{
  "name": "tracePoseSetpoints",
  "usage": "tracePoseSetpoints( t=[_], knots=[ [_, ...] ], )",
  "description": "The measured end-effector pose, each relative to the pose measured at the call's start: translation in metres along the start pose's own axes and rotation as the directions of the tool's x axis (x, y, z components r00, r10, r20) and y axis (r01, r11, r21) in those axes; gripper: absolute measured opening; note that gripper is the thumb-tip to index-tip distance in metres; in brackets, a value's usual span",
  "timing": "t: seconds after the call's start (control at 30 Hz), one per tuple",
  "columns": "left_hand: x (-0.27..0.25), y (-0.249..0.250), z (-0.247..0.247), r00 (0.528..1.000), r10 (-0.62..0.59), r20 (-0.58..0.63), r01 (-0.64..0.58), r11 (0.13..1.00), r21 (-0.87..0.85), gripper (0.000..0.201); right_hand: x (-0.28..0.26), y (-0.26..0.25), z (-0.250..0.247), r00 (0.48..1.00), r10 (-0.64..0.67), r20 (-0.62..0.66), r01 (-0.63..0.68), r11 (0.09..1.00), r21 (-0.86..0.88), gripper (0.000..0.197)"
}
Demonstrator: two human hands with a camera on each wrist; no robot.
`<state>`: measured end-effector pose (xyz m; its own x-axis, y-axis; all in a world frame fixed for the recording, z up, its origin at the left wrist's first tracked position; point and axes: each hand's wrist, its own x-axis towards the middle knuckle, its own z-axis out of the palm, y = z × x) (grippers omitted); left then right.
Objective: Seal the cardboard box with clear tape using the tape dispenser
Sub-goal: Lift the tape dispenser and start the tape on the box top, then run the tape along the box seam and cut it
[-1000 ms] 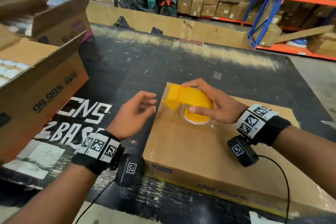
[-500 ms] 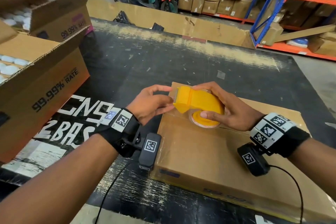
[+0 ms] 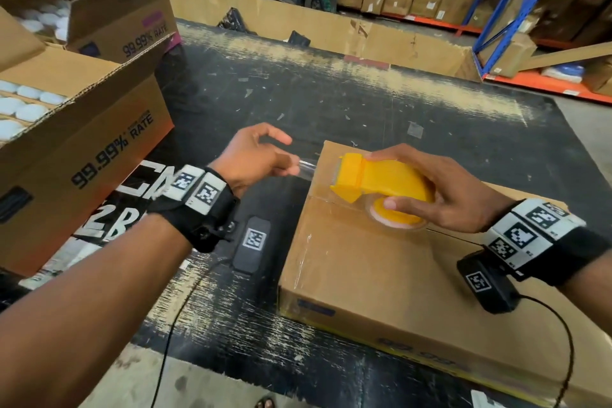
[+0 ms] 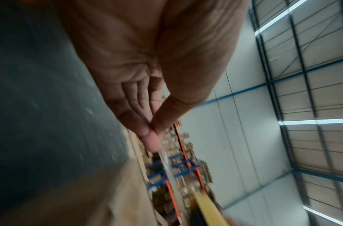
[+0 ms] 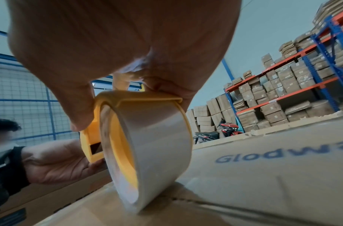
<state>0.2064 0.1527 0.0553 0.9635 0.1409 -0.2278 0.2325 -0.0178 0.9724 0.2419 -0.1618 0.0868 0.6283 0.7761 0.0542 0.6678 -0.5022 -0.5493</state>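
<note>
1. So my right hand (image 3: 443, 190) was wrapped tight around the yellow tape dispenser (image 3: 381, 180), which sat on the cardboard box (image 3: 364, 275) near its far left corner.
2. My left hand (image 3: 251, 157) pinched the loose end of the clear tape (image 3: 306, 167), just past the box edge.
3. The tape looked thin, floppy and sticky, so I thought the very tip was the best place to pinch it.

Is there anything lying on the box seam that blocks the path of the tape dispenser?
Nothing visible does. The right hand holds the tape dispenser at the left end of the cardboard box; the seam behind it is bare. The left hand pinches the tape end beyond the edge.
</note>
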Motion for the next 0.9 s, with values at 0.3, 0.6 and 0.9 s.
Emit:
tracePoseSetpoints(
  t=[0.3,0.6,0.9],
  knots=[
    [0.006,-0.044,-0.024,0.999,-0.035,0.009,0.035,0.997,-0.067,0.025,-0.012,0.012,-0.007,0.997,0.046,0.057,-0.042,0.997,-0.06,0.066],
    [0.009,-0.071,-0.016,0.991,-0.107,0.085,0.119,0.983,-0.139,0.027,-0.012,0.007,-0.007,0.998,0.031,0.063,-0.027,0.998,-0.063,0.064],
    [0.009,-0.09,0.013,0.976,-0.133,0.172,0.027,0.86,0.51,0.045,-0.013,0.008,-0.008,0.996,0.046,0.074,-0.039,0.994,-0.1,0.064]
  ],
)
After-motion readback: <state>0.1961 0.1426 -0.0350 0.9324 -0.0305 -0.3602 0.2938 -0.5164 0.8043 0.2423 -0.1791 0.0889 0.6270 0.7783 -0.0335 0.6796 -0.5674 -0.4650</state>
